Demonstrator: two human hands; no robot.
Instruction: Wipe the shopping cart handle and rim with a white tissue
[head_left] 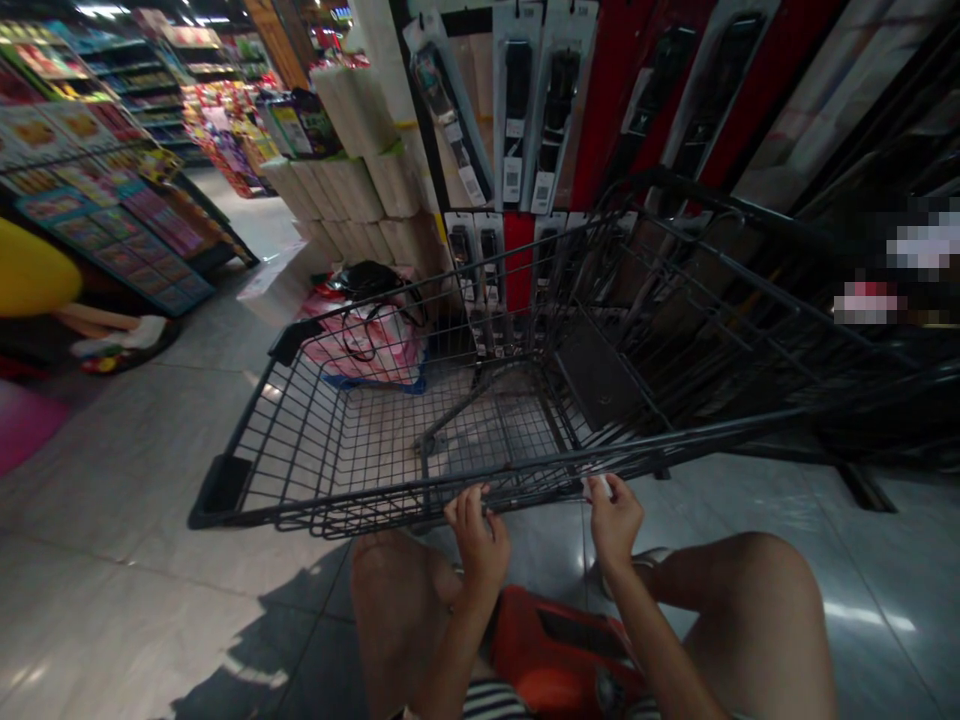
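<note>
A black wire shopping cart (442,480) stands right in front of me, its near side rail just beyond my hands. My left hand (480,535) is raised at this rail with its fingers curled; whether it grips a wire or something small cannot be made out. To its right, my right hand (616,520) pinches a small white piece (600,487), which looks like paper or cloth, close against the cart's side. Between my bare knees sits an orange-red object (559,650) with a dark slot in its top.
Nested carts (750,290) extend to the right. Behind the basket, packaged belts (516,120) hang on a red-backed rack. Paper-wrapped packs (330,190) are stacked beside a pink bag (367,340). A shelf of bright packages (127,220) stands left, over grey floor tiles (112,480).
</note>
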